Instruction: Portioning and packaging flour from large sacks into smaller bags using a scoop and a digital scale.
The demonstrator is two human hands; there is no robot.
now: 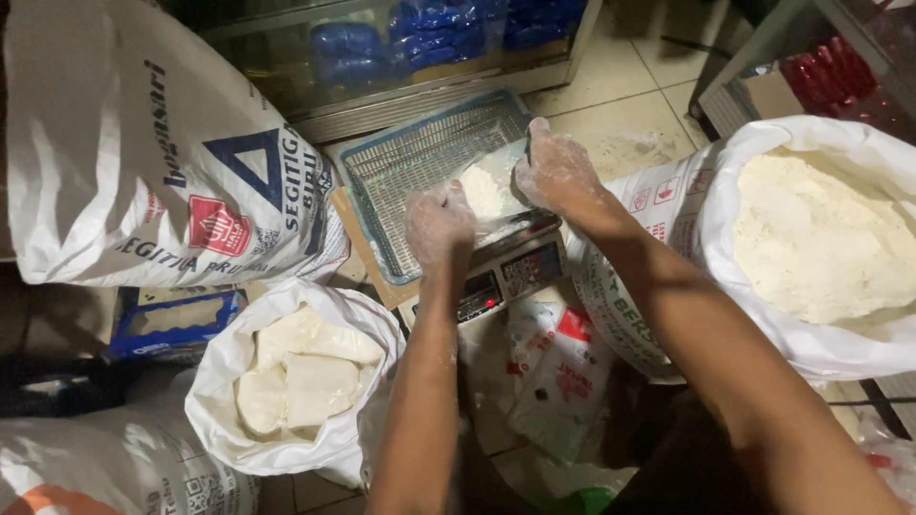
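Two hands are held over a clear plastic bag of flour (489,191) that sits on the platform of a small digital scale (506,272). The left hand (439,227) is curled into a loose fist at the near-left edge of the bag, and its fingers appear pinched on the plastic there, though the exact contact is hidden by the knuckles. The right hand (556,172) is pressed on the far-right edge of the bag, fingers closed around the rim, thumb side toward the flour. The flour therefore lies between the two grips, slightly below and inside them, with the bag mouth held open from both sides.

Spillage is judged the main risk: both hands are dusted white, the film is thin and slippery, and if one edge is let slip the bag could slump and flour could be tipped onto the scale and its display. A false reading could also be caused by any downward pressure from the hands on the platform. The grey wire basket (425,157) lies touching the scale's far side, so the bag could be snagged on its rim. The large open sack of flour (821,229) stands just beside the right forearm and could be nudged by the elbow.
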